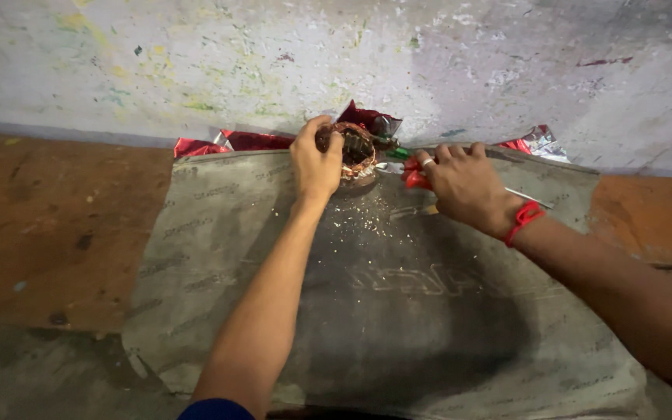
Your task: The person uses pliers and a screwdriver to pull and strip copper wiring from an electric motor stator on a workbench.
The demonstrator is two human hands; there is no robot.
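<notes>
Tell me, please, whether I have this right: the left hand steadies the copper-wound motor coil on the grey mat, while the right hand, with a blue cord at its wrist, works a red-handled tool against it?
Nearly: the cord at the right wrist is red, not blue, as the head view shows. The rest stands: the left hand steadies the copper-wound motor coil on the grey mat, and the right hand works a red-handled tool against it.

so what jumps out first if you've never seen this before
Two bare forearms reach up a grey mat to a round copper-wound motor coil near the stained wall. The left hand grips the coil's side, while the right hand, a red thread bracelet at its wrist, holds a red-handled tool against it. Crumpled red foil wrappers lie behind, and pale shavings speckle the mat.
</notes>
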